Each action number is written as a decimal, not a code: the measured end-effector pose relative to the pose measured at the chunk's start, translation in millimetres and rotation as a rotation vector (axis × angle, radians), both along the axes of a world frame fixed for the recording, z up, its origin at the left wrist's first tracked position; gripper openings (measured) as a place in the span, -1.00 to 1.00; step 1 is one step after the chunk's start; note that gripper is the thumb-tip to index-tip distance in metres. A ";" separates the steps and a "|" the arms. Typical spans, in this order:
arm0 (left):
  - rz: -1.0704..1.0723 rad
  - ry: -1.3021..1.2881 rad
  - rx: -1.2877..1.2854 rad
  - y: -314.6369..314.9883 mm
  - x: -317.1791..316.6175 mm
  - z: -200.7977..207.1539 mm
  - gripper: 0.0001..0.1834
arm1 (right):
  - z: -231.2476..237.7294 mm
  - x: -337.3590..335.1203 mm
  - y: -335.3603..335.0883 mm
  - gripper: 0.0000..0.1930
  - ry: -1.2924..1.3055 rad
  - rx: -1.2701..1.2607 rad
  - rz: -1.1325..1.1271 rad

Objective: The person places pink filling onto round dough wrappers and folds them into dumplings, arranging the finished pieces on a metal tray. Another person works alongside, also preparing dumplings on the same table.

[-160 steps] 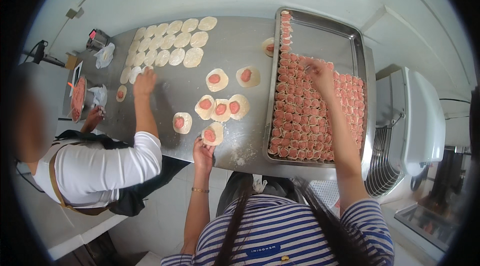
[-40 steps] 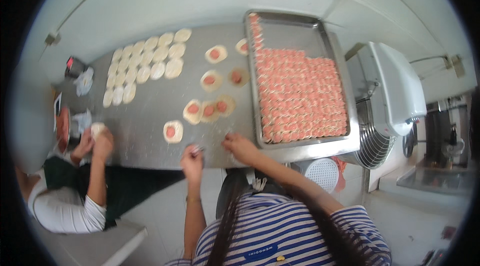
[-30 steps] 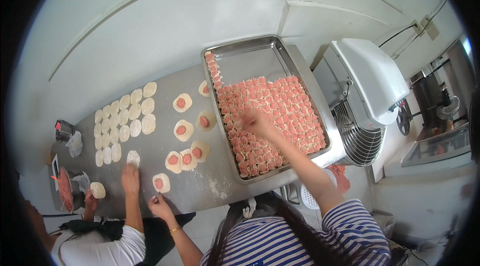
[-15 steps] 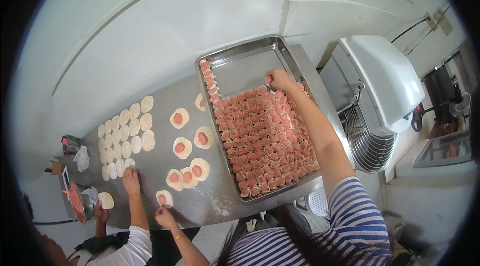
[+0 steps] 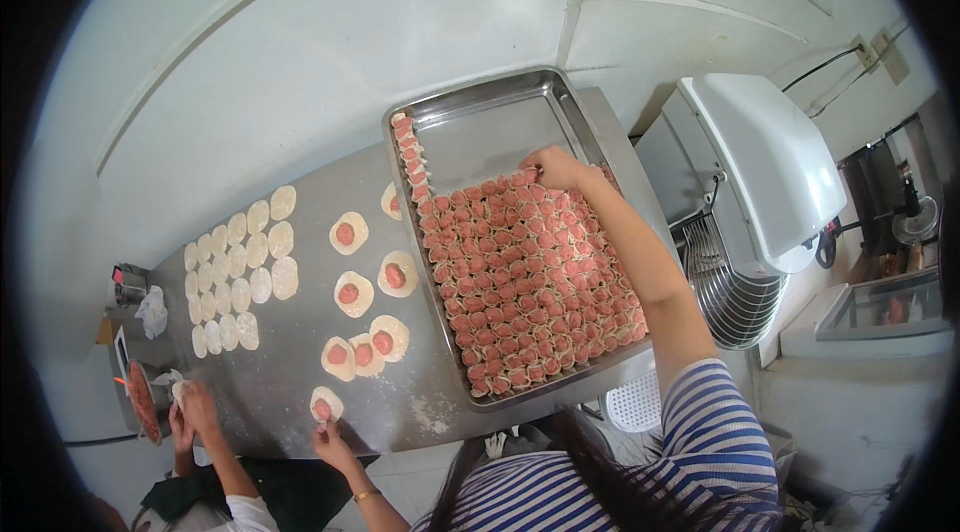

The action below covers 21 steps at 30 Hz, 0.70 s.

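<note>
My right hand reaches over the large metal tray, its fingers closed on a dumpling with pink filling at the far end of the packed rows. Beneath it, several open-topped dumplings fill the near part of the tray. A single line of dumplings runs up the tray's left wall. Near the table's front edge, my left hand pinches the near rim of a round dough wrapper topped with filling. More filled wrappers lie between that hand and the tray, some overlapping.
Plain dough wrappers lie in rows on the steel table. At left, a co-worker's hands hold a wrapper beside a bowl of pink filling. A large white mixer stands right of the table, and a pale wall rises behind.
My right hand has lowered the dumpling against the end of the rows. My left hand stays at the same wrapper. The co-worker's hand has moved from the plain wrappers to the bowl.
</note>
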<state>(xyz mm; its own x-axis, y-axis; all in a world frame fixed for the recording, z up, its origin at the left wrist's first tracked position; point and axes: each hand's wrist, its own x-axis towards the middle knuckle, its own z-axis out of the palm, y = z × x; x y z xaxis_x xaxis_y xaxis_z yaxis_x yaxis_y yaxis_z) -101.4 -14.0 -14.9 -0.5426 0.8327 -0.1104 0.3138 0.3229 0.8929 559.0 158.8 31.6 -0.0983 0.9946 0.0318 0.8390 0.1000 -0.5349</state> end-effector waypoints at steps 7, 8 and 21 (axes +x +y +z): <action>0.121 -0.405 0.081 -12.8 21.9 12.9 -0.89 | 5.1 -0.8 -2.6 -0.56 0.088 -0.053 -0.056; 0.158 -0.450 0.098 -13.3 23.7 14.8 -0.86 | 6.2 -2.9 -2.1 -0.56 0.078 -0.052 -0.061; 0.158 -0.745 0.138 -21.4 11.2 3.2 -0.69 | 26.5 -29.0 -22.5 -0.57 0.438 0.254 -0.346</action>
